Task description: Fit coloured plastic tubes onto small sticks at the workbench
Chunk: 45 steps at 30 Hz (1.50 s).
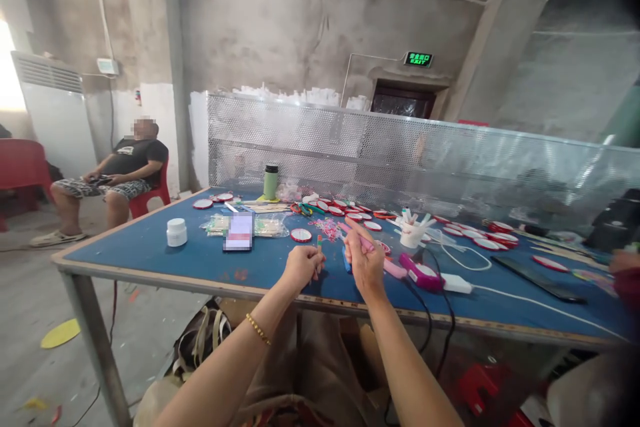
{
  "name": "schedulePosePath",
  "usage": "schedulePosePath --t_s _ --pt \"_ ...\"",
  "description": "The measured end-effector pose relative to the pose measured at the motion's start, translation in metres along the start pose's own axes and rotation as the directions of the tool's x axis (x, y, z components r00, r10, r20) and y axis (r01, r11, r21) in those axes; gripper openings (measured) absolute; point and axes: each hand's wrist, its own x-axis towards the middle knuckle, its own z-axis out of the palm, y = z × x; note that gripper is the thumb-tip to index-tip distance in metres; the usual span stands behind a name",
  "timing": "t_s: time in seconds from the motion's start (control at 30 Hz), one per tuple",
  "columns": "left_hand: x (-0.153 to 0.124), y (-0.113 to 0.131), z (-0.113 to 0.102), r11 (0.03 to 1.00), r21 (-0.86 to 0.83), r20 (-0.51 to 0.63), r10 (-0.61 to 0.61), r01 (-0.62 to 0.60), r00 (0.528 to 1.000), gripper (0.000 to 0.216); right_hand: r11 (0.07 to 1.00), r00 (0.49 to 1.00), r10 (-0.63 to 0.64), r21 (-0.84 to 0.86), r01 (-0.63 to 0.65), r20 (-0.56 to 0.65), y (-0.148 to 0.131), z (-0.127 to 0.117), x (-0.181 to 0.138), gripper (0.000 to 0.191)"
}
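Note:
My left hand (pixel 305 264) is just above the table's front edge, fingers pinched on a small thin stick (pixel 319 241) with a green and orange tip. Close by on the right, my right hand (pixel 366 259) is wrapped round a pink elongated tool (pixel 395 269), whose exact kind I cannot make out. Something blue (pixel 347 257) shows beside that hand, partly hidden. Small pink pieces (pixel 327 229) lie scattered behind both hands. A round white disc with a red rim (pixel 301 235) rests behind my left hand.
On the blue table (pixel 130 250) stand a white jar (pixel 177 233), a green bottle (pixel 271 182) and a white cup of sticks (pixel 411 233). A purple device (pixel 421 272), cables and a black phone (pixel 537 278) lie right. A person (pixel 135 157) sits far left; another's sleeve (pixel 627 287) shows right.

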Motion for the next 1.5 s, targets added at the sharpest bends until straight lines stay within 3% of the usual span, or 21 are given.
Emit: schedulePosePath --t_s 0.07,0.13,0.27,0.47,0.63,0.8,1.5 --pt "0.001 0.001 -0.001 1.0 0.005 -0.003 -0.03 0.03 1.0 0.017 0.998 0.996 0.034 0.055 -0.03 -0.088 0.003 0.004 -0.003 0.032" --pt "0.002 0.003 -0.001 0.999 -0.002 0.009 -0.043 0.043 0.999 0.017 0.998 0.995 0.022 0.057 -0.017 -0.101 0.004 0.005 -0.009 0.029" --pt "0.001 0.002 -0.002 1.0 -0.011 0.031 -0.009 0.009 0.999 0.017 0.998 1.0 -0.02 -0.061 0.02 -0.002 0.0 0.004 -0.019 0.025" --pt "-0.002 -0.001 -0.002 0.999 0.015 0.074 0.046 -0.048 0.996 0.016 0.997 0.997 -0.009 -0.071 0.004 -0.081 0.004 0.003 -0.025 0.024" --pt "-0.005 0.0 -0.003 0.993 0.016 0.119 0.112 -0.115 0.987 0.019 0.984 0.996 -0.093 -0.153 0.09 -0.013 0.008 0.002 -0.034 0.021" --pt "-0.006 0.002 -0.002 0.995 -0.025 0.137 0.094 -0.092 0.986 0.017 0.958 0.985 -0.171 -0.229 0.172 0.026 0.01 0.002 -0.036 0.018" --pt "-0.008 0.004 -0.003 0.99 0.05 0.153 0.124 -0.133 0.98 0.022 0.938 0.979 -0.194 -0.279 0.206 0.068 0.008 0.003 -0.036 0.018"
